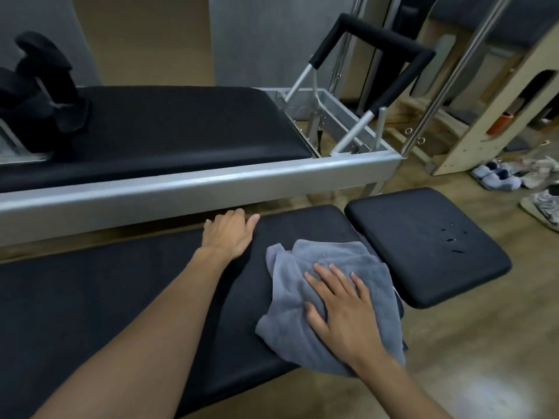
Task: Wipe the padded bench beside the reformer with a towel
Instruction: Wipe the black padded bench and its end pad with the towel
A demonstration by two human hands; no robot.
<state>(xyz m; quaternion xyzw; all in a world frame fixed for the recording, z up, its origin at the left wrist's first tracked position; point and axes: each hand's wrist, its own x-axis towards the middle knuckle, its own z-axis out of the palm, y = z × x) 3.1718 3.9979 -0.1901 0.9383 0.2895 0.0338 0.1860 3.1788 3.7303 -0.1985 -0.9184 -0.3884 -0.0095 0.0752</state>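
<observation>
A long black padded bench (106,303) runs across the lower part of the head view, just in front of the reformer (181,186). A crumpled grey towel (317,261) lies on the bench's right end. My right hand (341,303) presses flat on the towel with fingers spread. My left hand (230,234) rests on the far edge of the bench, fingers curled over it, holding nothing else.
A separate black pad (423,246) with a few wet-looking marks lies to the right of the bench. The reformer's footbar (378,55) rises behind. Several shoes (499,176) sit on the wooden floor at right, near a wooden frame (472,116).
</observation>
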